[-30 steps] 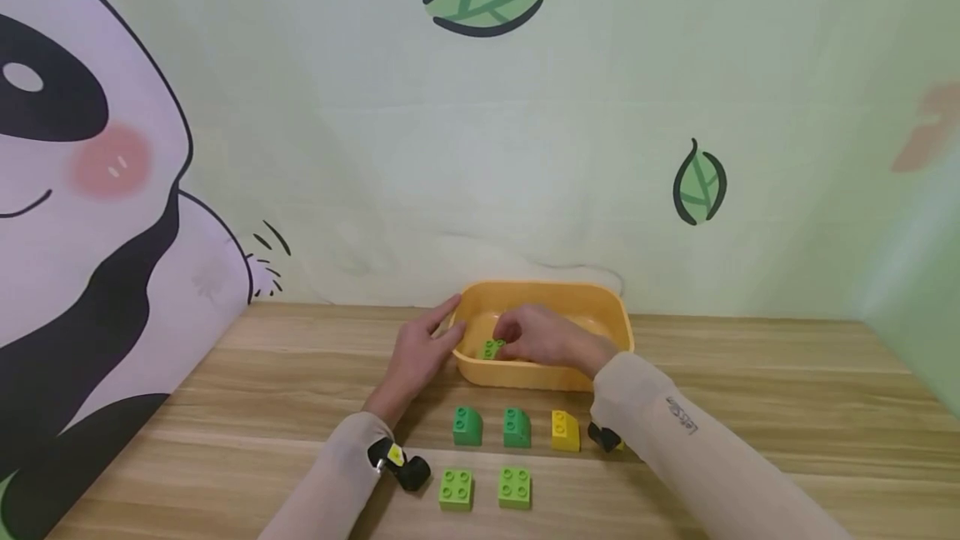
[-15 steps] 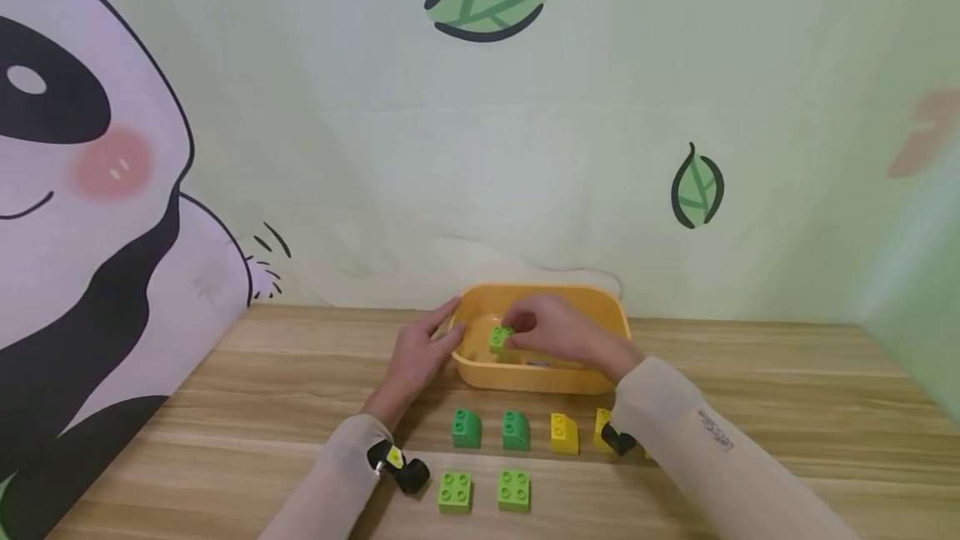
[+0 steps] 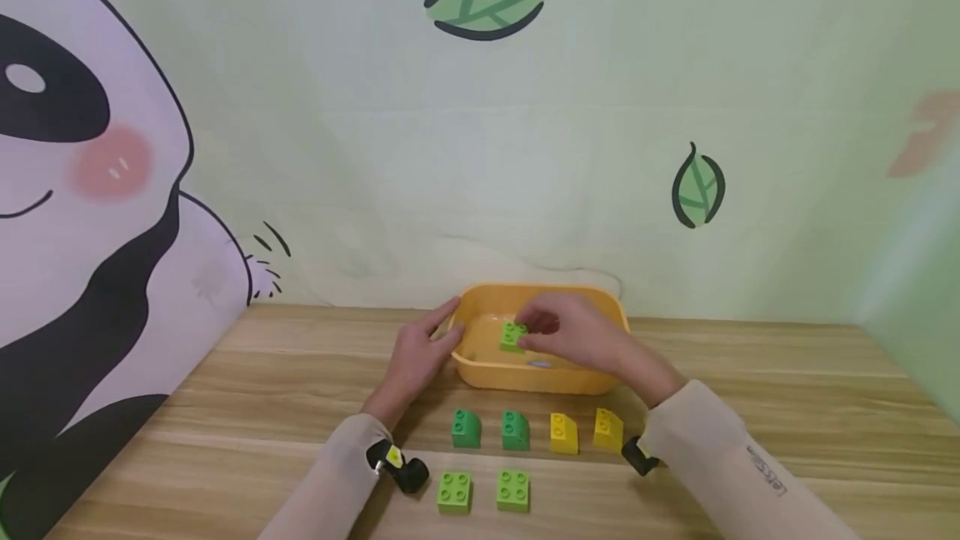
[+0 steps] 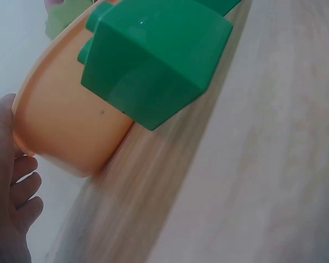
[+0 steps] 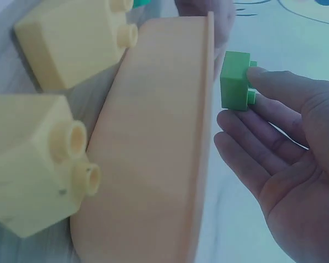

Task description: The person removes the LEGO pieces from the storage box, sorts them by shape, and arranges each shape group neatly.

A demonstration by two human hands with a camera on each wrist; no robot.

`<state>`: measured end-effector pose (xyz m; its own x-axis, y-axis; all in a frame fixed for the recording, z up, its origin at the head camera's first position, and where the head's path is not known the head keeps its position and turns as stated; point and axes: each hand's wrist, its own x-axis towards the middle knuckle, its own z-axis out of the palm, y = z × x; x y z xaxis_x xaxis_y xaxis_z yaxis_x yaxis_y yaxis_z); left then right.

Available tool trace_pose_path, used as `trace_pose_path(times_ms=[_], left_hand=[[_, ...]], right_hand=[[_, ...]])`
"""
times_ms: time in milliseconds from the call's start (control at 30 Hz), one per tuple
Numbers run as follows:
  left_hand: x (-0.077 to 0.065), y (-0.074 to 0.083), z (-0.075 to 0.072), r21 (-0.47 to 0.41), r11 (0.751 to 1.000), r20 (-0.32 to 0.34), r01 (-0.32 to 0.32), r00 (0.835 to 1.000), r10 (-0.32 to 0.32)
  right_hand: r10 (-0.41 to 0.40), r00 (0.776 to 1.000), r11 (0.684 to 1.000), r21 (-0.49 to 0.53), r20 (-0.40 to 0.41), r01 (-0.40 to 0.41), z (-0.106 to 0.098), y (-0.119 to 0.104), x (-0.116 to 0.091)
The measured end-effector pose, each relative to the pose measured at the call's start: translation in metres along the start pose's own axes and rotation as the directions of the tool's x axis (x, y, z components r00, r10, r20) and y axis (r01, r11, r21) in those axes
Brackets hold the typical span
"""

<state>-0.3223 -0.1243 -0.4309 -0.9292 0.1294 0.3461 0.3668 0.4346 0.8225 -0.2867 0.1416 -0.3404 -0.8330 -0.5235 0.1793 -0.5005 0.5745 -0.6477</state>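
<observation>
My right hand pinches a light green toy building block by its edge. Seen from the right wrist, this block is raised above the rim, thumb on the studs and fingers beneath. Below it is a yellow-orange plastic bin, with a small bluish-purple piece at its bottom near the front wall. My left hand grips the bin's left end, thumb over the rim; in the left wrist view several fingers curl beside the bin wall.
In front of the bin stand two dark green sloped blocks and two yellow sloped blocks. Nearer are two light green blocks on the wooden table. A printed cloth wall rises right behind the bin.
My right hand has lifted the light green block off the bin's bottom and drawn it up and to the right. The left hand stays at the bin's end.
</observation>
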Motion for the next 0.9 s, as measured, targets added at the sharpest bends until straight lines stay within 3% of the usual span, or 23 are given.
trace_pose_path(times_ms=[300,900], left_hand=[[0.001,0.000,0.000,0.005,1.000,0.001,0.000,1.000,-0.001],[0.000,0.001,-0.001,0.000,1.000,-0.002,-0.002,1.000,0.002]], right_hand=[[-0.060,0.998,0.998,0.002,-0.027,0.060,-0.004,-0.005,-0.026],[-0.040,0.999,0.998,0.056,0.005,0.040,-0.005,-0.011,-0.079]])
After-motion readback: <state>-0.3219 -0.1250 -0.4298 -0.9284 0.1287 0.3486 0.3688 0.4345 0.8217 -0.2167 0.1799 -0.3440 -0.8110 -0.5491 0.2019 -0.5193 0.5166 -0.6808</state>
